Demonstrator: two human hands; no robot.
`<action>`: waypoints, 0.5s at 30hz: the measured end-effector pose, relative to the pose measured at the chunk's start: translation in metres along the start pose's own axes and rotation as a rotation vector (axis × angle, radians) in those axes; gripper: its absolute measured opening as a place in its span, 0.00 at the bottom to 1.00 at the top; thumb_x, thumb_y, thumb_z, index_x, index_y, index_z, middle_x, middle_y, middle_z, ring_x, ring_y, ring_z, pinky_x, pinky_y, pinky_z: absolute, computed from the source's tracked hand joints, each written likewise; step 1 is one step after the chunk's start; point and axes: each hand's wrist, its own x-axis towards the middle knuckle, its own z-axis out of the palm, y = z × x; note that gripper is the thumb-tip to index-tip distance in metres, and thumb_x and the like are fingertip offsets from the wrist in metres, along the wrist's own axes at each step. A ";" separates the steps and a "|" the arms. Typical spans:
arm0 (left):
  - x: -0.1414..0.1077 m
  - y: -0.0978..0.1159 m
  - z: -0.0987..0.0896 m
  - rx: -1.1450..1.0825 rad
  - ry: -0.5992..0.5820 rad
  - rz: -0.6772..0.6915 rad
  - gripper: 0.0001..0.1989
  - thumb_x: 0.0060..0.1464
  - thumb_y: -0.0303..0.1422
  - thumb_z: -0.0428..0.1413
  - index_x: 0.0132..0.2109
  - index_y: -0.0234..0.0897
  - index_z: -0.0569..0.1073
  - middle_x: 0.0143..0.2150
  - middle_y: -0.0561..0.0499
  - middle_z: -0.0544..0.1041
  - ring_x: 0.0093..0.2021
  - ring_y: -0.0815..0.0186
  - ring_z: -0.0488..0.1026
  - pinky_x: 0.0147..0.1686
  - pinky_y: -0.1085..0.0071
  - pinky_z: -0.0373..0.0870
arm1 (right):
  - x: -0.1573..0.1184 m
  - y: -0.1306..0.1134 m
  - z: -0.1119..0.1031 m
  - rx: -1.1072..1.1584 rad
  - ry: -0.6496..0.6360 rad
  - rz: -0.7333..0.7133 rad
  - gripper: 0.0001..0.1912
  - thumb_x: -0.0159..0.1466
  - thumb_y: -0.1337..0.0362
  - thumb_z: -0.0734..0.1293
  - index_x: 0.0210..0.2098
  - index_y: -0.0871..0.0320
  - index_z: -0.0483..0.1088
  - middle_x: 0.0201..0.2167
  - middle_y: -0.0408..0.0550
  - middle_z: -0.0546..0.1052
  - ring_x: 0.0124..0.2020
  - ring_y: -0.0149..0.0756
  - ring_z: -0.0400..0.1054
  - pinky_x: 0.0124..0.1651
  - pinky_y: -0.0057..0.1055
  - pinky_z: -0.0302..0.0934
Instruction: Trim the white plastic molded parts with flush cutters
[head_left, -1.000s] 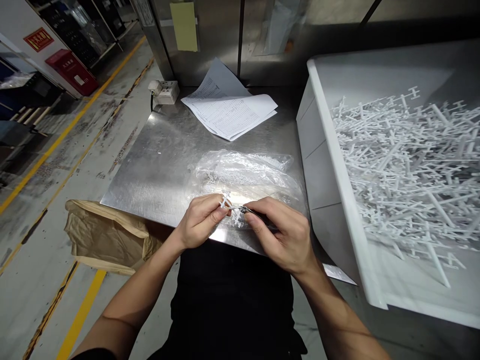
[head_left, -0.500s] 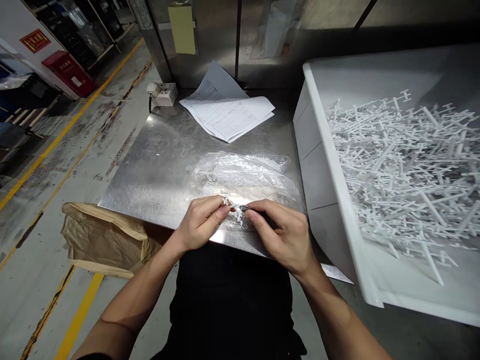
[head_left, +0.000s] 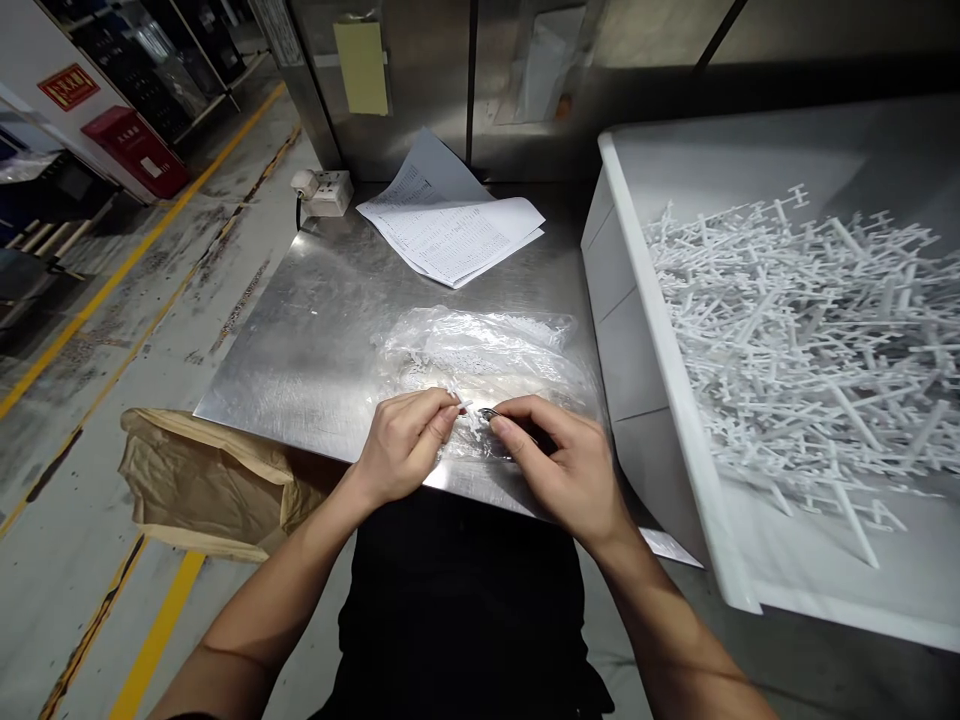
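My left hand [head_left: 409,440] pinches a small white plastic sprue [head_left: 466,404] between thumb and fingertips, above the table's front edge. Closed around dark metal nippers [head_left: 487,413], my right hand [head_left: 559,455] is close to its right; the fingers hide most of the tool. The nippers' tip points at the sprue, and I cannot tell whether they touch. Beneath both hands a clear plastic bag [head_left: 480,345] lies flat, with small white pieces in or on it. Right by the tip, several tiny white bits [head_left: 474,422] show over the bag.
At right stands a large white bin [head_left: 660,370] heaped with white plastic sprues [head_left: 810,340]. Folded printed sheets [head_left: 457,230] and a power socket [head_left: 330,192] are at the back of the metal table [head_left: 277,340]. An open brown paper bag [head_left: 210,490] sits below the left edge.
The white sprue between my hands has turned, and its branched end has shifted toward my left fingers. Both hands stay almost in place; the view has shifted slightly.
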 end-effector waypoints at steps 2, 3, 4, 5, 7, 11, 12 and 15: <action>0.000 -0.001 0.001 0.029 0.039 0.035 0.11 0.77 0.32 0.52 0.43 0.37 0.75 0.30 0.54 0.73 0.30 0.69 0.70 0.34 0.70 0.66 | -0.002 -0.001 -0.001 0.010 0.021 -0.061 0.05 0.75 0.62 0.72 0.44 0.54 0.81 0.38 0.45 0.85 0.37 0.38 0.79 0.41 0.34 0.71; -0.001 -0.002 0.001 0.045 0.053 0.051 0.11 0.77 0.32 0.51 0.43 0.37 0.75 0.30 0.54 0.73 0.30 0.69 0.70 0.34 0.70 0.66 | -0.002 -0.002 -0.001 0.014 0.014 -0.089 0.04 0.75 0.62 0.71 0.44 0.53 0.80 0.38 0.45 0.85 0.37 0.38 0.80 0.42 0.34 0.71; -0.001 -0.002 0.001 0.060 0.063 0.063 0.11 0.77 0.32 0.51 0.42 0.37 0.74 0.30 0.54 0.73 0.30 0.69 0.70 0.34 0.70 0.66 | -0.003 -0.002 -0.002 0.017 -0.002 -0.114 0.04 0.75 0.63 0.71 0.44 0.53 0.80 0.38 0.45 0.85 0.37 0.38 0.80 0.42 0.35 0.72; -0.001 -0.002 0.002 0.074 0.067 0.071 0.11 0.77 0.32 0.51 0.42 0.37 0.74 0.30 0.54 0.73 0.30 0.69 0.70 0.34 0.69 0.66 | -0.003 -0.003 -0.002 0.020 -0.021 -0.134 0.04 0.75 0.63 0.71 0.44 0.53 0.80 0.38 0.45 0.85 0.37 0.39 0.80 0.42 0.36 0.72; -0.001 -0.002 0.002 0.093 0.072 0.084 0.12 0.77 0.31 0.51 0.41 0.37 0.73 0.30 0.53 0.73 0.30 0.68 0.70 0.35 0.69 0.66 | -0.003 -0.004 -0.002 0.023 -0.048 -0.158 0.04 0.75 0.64 0.70 0.45 0.53 0.80 0.38 0.45 0.85 0.38 0.39 0.80 0.42 0.36 0.72; 0.000 -0.002 0.003 0.132 0.073 0.115 0.11 0.77 0.31 0.51 0.42 0.37 0.74 0.30 0.53 0.74 0.30 0.68 0.70 0.35 0.69 0.66 | -0.003 -0.004 -0.001 0.019 -0.056 -0.155 0.04 0.75 0.65 0.70 0.45 0.53 0.79 0.38 0.45 0.85 0.38 0.39 0.80 0.42 0.36 0.72; 0.000 -0.001 0.003 0.141 0.071 0.119 0.11 0.76 0.31 0.51 0.42 0.37 0.74 0.30 0.53 0.74 0.30 0.68 0.70 0.35 0.69 0.66 | -0.003 -0.003 0.000 0.014 -0.059 -0.149 0.04 0.75 0.65 0.70 0.45 0.53 0.79 0.38 0.45 0.85 0.38 0.39 0.80 0.42 0.36 0.72; 0.001 -0.001 0.003 0.159 0.065 0.125 0.12 0.76 0.31 0.51 0.41 0.37 0.73 0.30 0.53 0.74 0.30 0.68 0.70 0.34 0.69 0.66 | -0.003 -0.002 0.000 -0.003 -0.066 -0.137 0.04 0.76 0.64 0.70 0.46 0.52 0.79 0.39 0.45 0.85 0.39 0.40 0.80 0.43 0.37 0.72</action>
